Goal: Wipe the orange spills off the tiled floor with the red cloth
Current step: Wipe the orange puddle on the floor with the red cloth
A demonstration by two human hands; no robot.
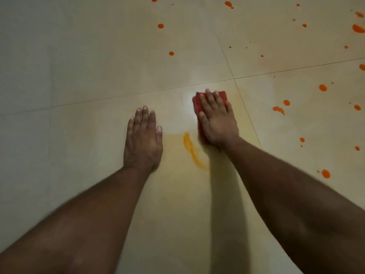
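Glossy cream tiled floor, dark grout lines

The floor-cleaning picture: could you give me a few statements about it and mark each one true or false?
1. The right hand presses flat on the red cloth. True.
2. The left hand holds a second cloth. False: it rests bare and flat on the tiled floor.
3. An orange smear lies between the two hands. True.
4. Every orange spill has been wiped away. False: many orange drops remain, mostly towards the right and the top.
5. The cloth is blue. False: it is red.
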